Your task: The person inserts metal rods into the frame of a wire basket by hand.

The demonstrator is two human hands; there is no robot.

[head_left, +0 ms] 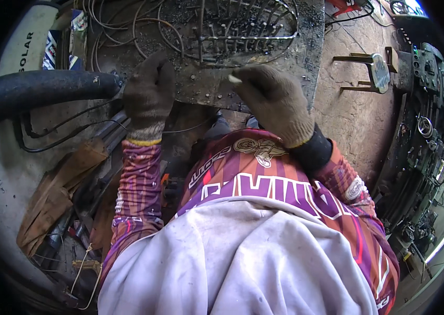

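My left hand (pixel 149 97), in a dirty knitted glove, is raised at the near left edge of a dark metal work table (pixel 193 86). Its fingers are pressed together, and whatever they may hold is hidden. Gloved the same way, my right hand (pixel 277 102) is bent in over the near edge. A short white stick (pixel 235 79), like a piece of chalk, pokes out from its closed fingertips. Beyond both hands lies a metal frame (pixel 251 38) of welded rods with a curved outline and several short pegs inside. The hands are apart from it.
Loose cables (pixel 138 26) coil at the table's far left. A thick black hose (pixel 54 94) reaches toward my left hand. Brown cloth (pixel 62 194) and metal bars lie lower left. A small stool (pixel 379 73) and a dark machine (pixel 426 126) stand at the right.
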